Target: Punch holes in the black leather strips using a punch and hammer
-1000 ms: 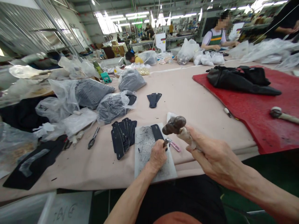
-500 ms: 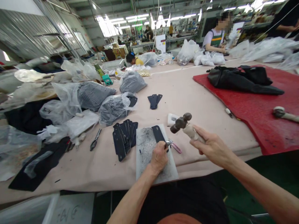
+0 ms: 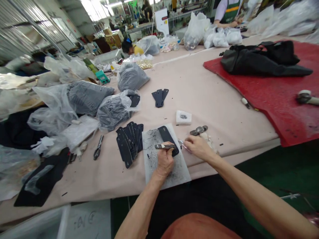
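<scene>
Left hand [image 3: 165, 163]: fingers closed round a rod-shaped metal punch [image 3: 162, 146], which lies crosswise over a dark strip [image 3: 165, 133] with rounded corners. Strip: flat on the upper right part of a speckled white board [image 3: 149, 171], at the near edge of a cloth-covered table [image 3: 216, 106]. Right hand [image 3: 198, 146]: just right of the board, fingertips at a small pink tool [image 3: 182, 143]; whether they grip it or only touch it cannot be told. Ball-peen hammer [image 3: 198, 130], pale handle: lying just beyond the right hand. White block [image 3: 183, 118], dark mark on top: beyond the hammer. Dark cut pieces [image 3: 129, 143]: overlapping pile, just left of the board. Dark strips [image 3: 160, 97]: small fanned group, farther back. Pliers-like tool [image 3: 98, 148]: left of the pile. Filled plastic bags [image 3: 113, 113]: left and behind. Red mat [image 3: 286, 126]: right side, bearing a black fabric article [image 3: 261, 63].
</scene>
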`<state>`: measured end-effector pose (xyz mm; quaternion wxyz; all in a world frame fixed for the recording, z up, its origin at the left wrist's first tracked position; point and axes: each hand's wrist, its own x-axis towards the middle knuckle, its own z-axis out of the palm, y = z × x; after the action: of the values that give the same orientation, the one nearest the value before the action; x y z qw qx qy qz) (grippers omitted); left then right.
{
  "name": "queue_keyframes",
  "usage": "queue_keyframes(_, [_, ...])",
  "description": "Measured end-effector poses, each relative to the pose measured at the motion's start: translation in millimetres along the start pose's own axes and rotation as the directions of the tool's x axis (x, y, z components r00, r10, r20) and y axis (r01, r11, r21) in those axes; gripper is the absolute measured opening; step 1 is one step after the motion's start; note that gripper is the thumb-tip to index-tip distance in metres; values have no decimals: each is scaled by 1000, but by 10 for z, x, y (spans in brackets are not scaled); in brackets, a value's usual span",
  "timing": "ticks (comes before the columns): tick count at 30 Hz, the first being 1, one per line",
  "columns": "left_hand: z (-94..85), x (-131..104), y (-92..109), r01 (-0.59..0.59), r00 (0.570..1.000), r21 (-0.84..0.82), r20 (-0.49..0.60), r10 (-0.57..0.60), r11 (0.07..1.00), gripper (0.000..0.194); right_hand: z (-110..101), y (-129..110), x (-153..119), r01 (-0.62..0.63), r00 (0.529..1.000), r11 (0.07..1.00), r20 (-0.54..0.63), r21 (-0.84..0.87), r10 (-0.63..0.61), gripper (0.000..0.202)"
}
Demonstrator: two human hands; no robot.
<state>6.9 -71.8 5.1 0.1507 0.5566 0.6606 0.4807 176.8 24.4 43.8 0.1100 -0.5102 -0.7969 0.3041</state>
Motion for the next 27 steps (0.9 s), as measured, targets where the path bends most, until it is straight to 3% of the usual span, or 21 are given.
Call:
queue_keyframes(2, [-50, -13, 24, 52, 999, 38, -16, -51, 998, 18, 177, -159, 12, -47, 993, 998, 108, 35, 43, 17])
queue_keyframes(6, [-231, -52, 64, 204, 976, 244, -123, -178, 948, 19, 427, -231, 8, -108, 990, 994, 94, 6, 107, 16])
queue_keyframes(9, [-414, -25, 90, 342, 940, 462, -172, -295, 818, 20, 478, -178, 0, -119, 989, 993, 89, 27, 116, 15])
queue_keyframes(12, [-566, 29, 96, 406, 890, 666, -134, -436, 626, 23, 493, -142, -17, -126, 990, 990, 69, 65, 122, 14])
queue_keyframes(14, [-610, 47, 103, 361, 888, 758, -102, -449, 542, 25, 514, -135, -37, -136, 990, 988, 51, 77, 132, 14])
queue_keyframes(15, [-608, 48, 113, 307, 909, 789, -79, -408, 532, 24, 529, -136, -50, -136, 990, 987, 42, 81, 133, 15])
queue_keyframes(18, [-498, 35, 165, 50, 981, 781, 79, -177, 623, 22, 576, -144, -90, -103, 995, 992, -6, 74, 104, 17])
queue_keyframes(20, [-363, 30, 198, -112, 971, 687, 229, -67, 718, 27, 601, -150, -116, -68, 997, 996, -41, 59, 71, 19])
queue_keyframes(22, [-226, 37, 208, -193, 939, 606, 342, -34, 772, 29, 615, -156, -142, -43, 997, 998, -58, 37, 45, 22])
queue_keyframes(27, [-89, 46, 136, -226, 909, 535, 416, -21, 814, 18, 605, -162, -206, -59, 997, 998, -51, 23, 60, 27])
